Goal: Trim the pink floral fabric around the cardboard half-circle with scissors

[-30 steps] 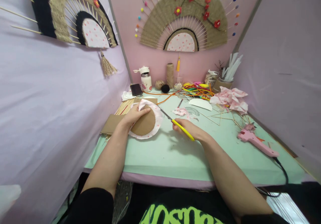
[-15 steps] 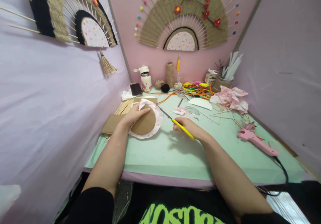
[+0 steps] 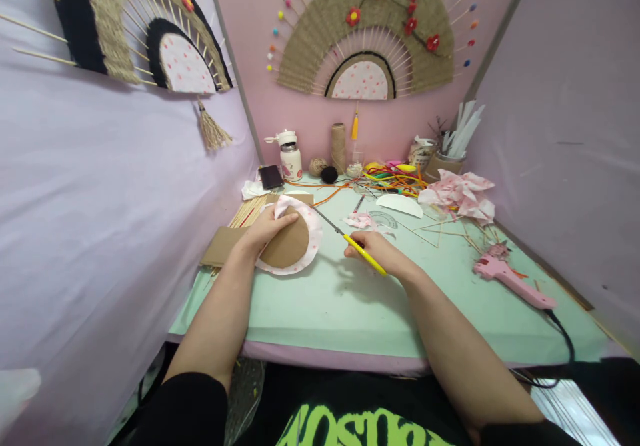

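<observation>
Cardboard disc (image 3: 289,246), pink paper-rimmed, lies flat under my left hand (image 3: 266,227); my right hand (image 3: 376,249) grips yellow scissors (image 3: 350,239) at its edge.

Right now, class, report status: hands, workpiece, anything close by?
Left hand pressing cardboard semicircle. Right hand gripping yellow scissors, blades at fabric edge. Skewers beside.
</observation>
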`<state>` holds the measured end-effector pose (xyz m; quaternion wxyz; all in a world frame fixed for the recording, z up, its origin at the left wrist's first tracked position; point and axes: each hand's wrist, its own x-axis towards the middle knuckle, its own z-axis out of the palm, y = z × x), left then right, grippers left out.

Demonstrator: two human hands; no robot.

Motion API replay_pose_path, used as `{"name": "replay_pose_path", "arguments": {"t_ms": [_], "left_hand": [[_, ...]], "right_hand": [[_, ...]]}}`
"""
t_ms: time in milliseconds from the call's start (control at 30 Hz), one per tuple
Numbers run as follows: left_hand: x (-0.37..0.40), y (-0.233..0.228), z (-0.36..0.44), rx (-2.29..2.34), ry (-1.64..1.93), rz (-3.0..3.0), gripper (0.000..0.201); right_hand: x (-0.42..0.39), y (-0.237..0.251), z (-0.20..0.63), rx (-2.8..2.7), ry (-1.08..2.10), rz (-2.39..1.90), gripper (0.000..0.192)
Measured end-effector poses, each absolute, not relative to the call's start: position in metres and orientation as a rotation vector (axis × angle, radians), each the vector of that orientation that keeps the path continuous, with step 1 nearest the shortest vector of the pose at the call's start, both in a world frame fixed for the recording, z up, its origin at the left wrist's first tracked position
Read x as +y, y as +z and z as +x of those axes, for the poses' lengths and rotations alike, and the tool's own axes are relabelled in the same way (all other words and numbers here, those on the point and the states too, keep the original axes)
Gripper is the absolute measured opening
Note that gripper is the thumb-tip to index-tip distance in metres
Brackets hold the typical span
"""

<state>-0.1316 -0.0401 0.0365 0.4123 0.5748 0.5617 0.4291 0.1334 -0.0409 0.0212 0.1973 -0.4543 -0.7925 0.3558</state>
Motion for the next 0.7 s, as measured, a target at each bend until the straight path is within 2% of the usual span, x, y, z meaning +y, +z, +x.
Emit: {"name": "replay_pose_path", "arguments": {"t_ms": [267,400,567,700], "left_hand": [[-0.036,0.033,-0.134,1.459,1.068,1.452,0.054],[-0.031,0.030,-0.132,1.397,1.143,1.408,0.051],[-0.029,0.025,-0.118,1.167,1.256,1.142,0.048],[-0.030,0.019,-0.106,1.060,1.260,1.010,0.046]], "right_hand": [[-0.038,0.018,0.133,-2.165,0.936,-1.303,0.026],[-0.037,0.016,0.130,-2.080,0.964,-1.266,0.026],[-0.036,0.010,0.129,-1.834,1.244,-1.111,0.035],[-0.035,0.007,0.125,-1.657,1.373,-0.927,0.035]]}}
